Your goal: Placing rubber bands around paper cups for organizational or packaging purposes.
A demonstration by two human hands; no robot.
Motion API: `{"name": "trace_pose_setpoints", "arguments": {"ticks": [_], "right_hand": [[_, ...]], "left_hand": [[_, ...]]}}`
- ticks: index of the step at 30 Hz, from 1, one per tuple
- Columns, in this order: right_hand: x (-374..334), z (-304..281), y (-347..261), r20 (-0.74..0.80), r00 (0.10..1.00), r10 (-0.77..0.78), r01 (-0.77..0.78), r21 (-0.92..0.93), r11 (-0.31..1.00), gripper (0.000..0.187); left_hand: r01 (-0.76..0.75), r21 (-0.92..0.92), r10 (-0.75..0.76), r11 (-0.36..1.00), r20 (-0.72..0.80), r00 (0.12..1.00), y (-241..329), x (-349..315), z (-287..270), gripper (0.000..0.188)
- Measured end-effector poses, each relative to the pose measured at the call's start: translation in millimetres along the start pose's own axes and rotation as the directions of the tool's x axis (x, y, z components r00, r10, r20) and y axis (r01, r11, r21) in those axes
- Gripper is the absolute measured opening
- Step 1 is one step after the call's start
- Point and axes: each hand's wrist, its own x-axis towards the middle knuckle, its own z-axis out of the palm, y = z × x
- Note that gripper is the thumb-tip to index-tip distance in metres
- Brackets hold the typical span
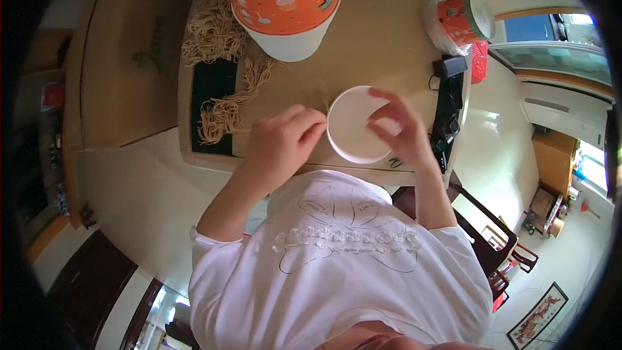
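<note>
A round white paper tub (353, 126) sits near the front edge of the table, its mouth facing up at me. At its left rim is my left hand (282, 142), closed, thumb and forefinger pinched together. What they pinch is too small to make out; a thin brownish strand seems to show just beyond the fingertips. Over the tub's right side hovers my right hand (403, 126), slightly blurred, with fingers curved and apart and nothing visible between them. Bunches of crinkled brown paper twine (214, 26) lie at the table's left side, with a smaller bunch (223, 113) nearer me.
A tall stack of orange and green printed paper tubs (285, 6) stands at the far side. Another orange tub (457, 21), in clear plastic, lies at the far right near a red basket (479, 61). Black adapters and cables (448, 100) line the right edge. A large cardboard box (129, 71) stands left.
</note>
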Motion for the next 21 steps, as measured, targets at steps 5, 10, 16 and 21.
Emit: {"name": "trace_pose_setpoints", "arguments": {"ticks": [5, 10, 16, 21], "right_hand": [[1.1, 17.8, -11.5, 0.128, 0.986, 0.102, -0.117, 0.116, 0.986, 0.019], [-19.2, -34.0, -2.1, -0.189, 0.967, 0.172, -0.13, 0.217, 0.967, 0.017], [-54.8, -109.5, 38.8, -0.483, 0.846, 0.226, -0.21, 0.087, 0.974, 0.015], [-81.4, -117.9, 42.9, -0.409, 0.833, 0.373, -0.452, -0.112, 0.885, 0.012]], "left_hand": [[-0.002, -0.265, 0.033, 0.964, 0.115, 0.993, 4.7, 24.5, 29.6, 0.007], [0.088, -0.344, -0.061, 0.935, 0.088, 0.994, -17.9, 24.5, 32.9, 0.006], [0.224, -0.337, -0.226, 0.914, 0.033, 0.974, -53.5, 14.4, 33.1, 0.006], [0.236, -0.364, -0.254, 0.901, 0.0, 0.967, -55.6, 18.5, 41.6, 0.006]]}}
